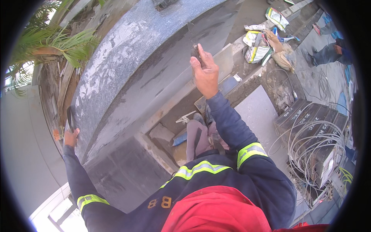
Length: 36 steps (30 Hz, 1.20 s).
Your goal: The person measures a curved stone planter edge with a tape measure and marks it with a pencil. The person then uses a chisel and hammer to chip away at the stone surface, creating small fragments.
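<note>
A curved, speckled grey stone slab [116, 58] with whitish smears arches across the upper left, above a darker smooth wall face [154, 81]. My left hand [71, 137] is at the slab's left end, its fingers closed round the lower end of a dark, narrow flat strip [69, 118] that stands upright along the edge. Out in front of the wall face, my right hand [206, 75] is raised with thumb and fingers pointing away from me. Between them is a small brownish thing [195, 50], too indistinct to name.
Torn bags [257, 48] lie at the upper right. Dark stacked weights [309, 120] carry coiled pale cable [319, 143]. A pale board [257, 106] lies beside my legs. Another person's leg [328, 56] shows far right. Palm fronds [58, 42] hang at upper left.
</note>
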Tool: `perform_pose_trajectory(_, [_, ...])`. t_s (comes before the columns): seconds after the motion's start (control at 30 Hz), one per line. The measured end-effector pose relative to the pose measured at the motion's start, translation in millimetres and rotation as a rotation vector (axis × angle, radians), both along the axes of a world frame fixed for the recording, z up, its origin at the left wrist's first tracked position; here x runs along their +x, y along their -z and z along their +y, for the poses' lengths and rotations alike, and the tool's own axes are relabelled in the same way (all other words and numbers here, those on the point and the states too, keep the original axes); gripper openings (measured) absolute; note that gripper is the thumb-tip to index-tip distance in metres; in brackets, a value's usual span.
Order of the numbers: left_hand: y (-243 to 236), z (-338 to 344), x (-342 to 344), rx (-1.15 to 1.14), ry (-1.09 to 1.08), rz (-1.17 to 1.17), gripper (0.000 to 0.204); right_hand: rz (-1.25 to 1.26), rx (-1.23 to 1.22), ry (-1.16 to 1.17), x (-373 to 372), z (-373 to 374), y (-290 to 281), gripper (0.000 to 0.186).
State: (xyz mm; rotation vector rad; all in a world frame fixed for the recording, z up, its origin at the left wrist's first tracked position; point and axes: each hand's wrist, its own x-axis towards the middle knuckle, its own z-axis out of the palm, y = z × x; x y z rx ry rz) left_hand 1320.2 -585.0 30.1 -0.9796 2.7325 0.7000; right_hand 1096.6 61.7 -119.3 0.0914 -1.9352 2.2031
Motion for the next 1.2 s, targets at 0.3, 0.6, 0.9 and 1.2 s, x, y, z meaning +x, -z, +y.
perform_pose_trajectory(0.3, [-1.1,-2.1,-0.5,0.005,0.006,-0.015,0.046,0.121,0.145,0.001,27.9,-44.6,14.9,0.049])
perform_pose_trajectory(0.6, [1.6,-6.5,0.9,0.019,0.008,-0.028,0.046,0.026,-0.041,0.082,12.3,-49.5,5.7,0.052])
perform_pose_trajectory(0.9, [-3.6,-0.8,-1.1,-0.042,0.064,-0.076,0.039,0.154,0.040,-0.085,49.3,-78.0,48.9,0.057])
perform_pose_trajectory(1.2, [-0.5,-2.9,1.7,0.010,0.012,-0.031,0.047,0.144,-0.047,0.015,30.2,-106.6,52.7,0.055])
